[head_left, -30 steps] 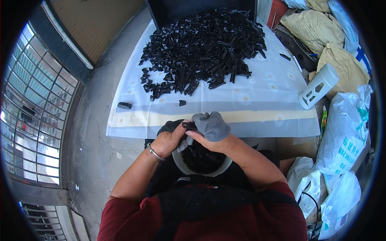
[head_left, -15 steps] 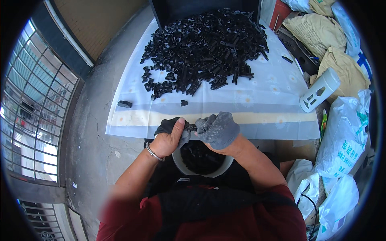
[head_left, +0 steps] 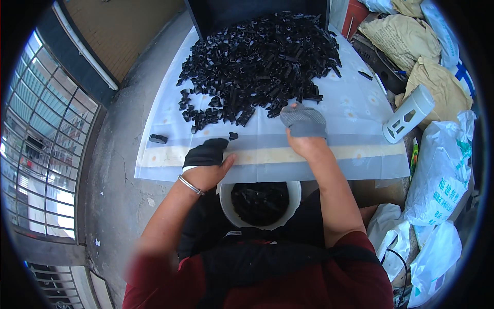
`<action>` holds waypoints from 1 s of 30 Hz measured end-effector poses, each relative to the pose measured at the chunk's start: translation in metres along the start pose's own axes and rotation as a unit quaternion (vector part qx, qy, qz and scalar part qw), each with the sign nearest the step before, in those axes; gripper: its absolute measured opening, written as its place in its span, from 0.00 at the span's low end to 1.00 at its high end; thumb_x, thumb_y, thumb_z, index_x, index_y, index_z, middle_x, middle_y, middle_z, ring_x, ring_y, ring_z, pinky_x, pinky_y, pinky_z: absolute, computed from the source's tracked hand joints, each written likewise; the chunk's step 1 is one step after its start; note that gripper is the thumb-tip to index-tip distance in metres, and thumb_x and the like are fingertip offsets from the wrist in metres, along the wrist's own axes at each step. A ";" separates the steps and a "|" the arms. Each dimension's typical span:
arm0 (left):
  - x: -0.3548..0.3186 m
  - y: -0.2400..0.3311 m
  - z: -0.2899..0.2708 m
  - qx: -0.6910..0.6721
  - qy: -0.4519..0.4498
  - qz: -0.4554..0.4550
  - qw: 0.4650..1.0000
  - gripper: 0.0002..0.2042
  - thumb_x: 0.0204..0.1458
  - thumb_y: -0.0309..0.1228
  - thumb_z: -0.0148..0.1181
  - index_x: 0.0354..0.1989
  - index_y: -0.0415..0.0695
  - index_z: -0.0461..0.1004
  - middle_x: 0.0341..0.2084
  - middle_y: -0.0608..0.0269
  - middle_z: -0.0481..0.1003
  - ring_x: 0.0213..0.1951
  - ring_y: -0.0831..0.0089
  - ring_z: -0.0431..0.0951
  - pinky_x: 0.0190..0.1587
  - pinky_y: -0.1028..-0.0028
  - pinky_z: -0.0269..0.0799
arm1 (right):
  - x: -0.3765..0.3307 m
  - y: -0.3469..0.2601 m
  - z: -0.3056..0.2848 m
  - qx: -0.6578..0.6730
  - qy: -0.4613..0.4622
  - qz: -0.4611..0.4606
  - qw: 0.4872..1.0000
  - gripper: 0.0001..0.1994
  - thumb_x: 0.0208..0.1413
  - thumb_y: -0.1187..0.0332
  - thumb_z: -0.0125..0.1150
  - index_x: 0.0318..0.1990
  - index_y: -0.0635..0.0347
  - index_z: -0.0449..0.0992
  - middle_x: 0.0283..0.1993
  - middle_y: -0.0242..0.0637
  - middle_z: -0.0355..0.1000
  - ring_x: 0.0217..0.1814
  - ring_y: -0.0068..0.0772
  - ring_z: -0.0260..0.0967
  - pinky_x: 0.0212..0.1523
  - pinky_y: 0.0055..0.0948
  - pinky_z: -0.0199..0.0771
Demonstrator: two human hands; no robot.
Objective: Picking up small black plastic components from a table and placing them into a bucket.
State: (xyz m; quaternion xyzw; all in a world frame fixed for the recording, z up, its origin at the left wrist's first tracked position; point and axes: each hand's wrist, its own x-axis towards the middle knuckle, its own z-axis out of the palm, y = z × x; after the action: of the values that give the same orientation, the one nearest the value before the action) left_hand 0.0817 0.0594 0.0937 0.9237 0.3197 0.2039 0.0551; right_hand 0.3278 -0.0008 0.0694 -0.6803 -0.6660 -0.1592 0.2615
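Note:
My left hand (head_left: pixel 207 164), in a black fingerless-looking glove, reaches over the near edge of the cloth-covered table (head_left: pixel 355 139). Its thumb stands apart from the fingers, and nothing shows between them. Just beyond its fingertips lies one small black plastic piece (head_left: pixel 233 136). Farther forward, my right hand (head_left: pixel 306 126), gloved in grey, is at the near edge of a big heap of black plastic parts (head_left: pixel 262 62). The glove and the hand's back hide most of its fingers, so any grip there is hidden. Below the table edge, a white bucket (head_left: pixel 296 206) holds more black parts (head_left: pixel 260 202).
A black block-shaped piece (head_left: pixel 158 138) lies on the table's left. To the right stands a white cylindrical holder with cutouts (head_left: pixel 409 114). White sacks (head_left: pixel 437 175) and tan sacks (head_left: pixel 406 38) crowd the right side; a dark bin (head_left: pixel 257 11) backs the heap.
My hands were together above the bucket around a small dark part and have separated. The left moved forward and slightly left, the right forward to the heap. That part is no longer visible between them.

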 end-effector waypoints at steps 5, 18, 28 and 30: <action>0.035 -0.004 0.030 0.049 -0.063 -0.009 0.997 0.12 0.44 0.34 0.54 0.37 0.44 0.72 0.34 0.54 0.72 0.36 0.59 0.73 0.37 0.65 0.69 | 0.019 -0.010 0.007 -0.017 -0.084 -0.008 0.996 0.11 0.43 0.70 0.54 0.37 0.55 0.75 0.41 0.43 0.71 0.46 0.42 0.66 0.46 0.38 0.66; 0.019 -0.018 0.018 0.013 -0.057 -0.048 0.997 0.07 0.41 0.31 0.54 0.29 0.43 0.71 0.28 0.53 0.72 0.35 0.58 0.72 0.38 0.64 0.68 | -0.009 -0.009 0.004 -0.020 -0.076 0.054 0.995 0.08 0.47 0.68 0.52 0.32 0.58 0.76 0.33 0.43 0.72 0.38 0.45 0.68 0.41 0.41 0.67; 0.013 -0.024 0.009 0.040 -0.067 -0.084 0.993 0.09 0.39 0.30 0.55 0.30 0.44 0.72 0.29 0.53 0.72 0.34 0.57 0.73 0.38 0.64 0.69 | -0.008 -0.021 0.009 0.021 -0.030 -0.026 0.999 0.09 0.49 0.69 0.48 0.34 0.57 0.75 0.34 0.44 0.71 0.38 0.46 0.67 0.40 0.42 0.67; 0.010 -0.024 0.008 -0.091 -0.038 -0.152 0.983 0.09 0.39 0.30 0.54 0.31 0.44 0.73 0.28 0.53 0.72 0.34 0.57 0.73 0.38 0.65 0.69 | -0.009 -0.024 0.008 0.029 0.008 -0.017 0.999 0.10 0.49 0.70 0.46 0.35 0.56 0.75 0.36 0.43 0.71 0.39 0.46 0.67 0.41 0.41 0.66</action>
State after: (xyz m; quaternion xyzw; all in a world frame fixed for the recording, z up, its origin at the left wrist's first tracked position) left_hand 0.0782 0.0841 0.0846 0.8626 0.4340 0.1858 0.1814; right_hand 0.3025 -0.0041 0.0616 -0.6599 -0.6795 -0.1496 0.2836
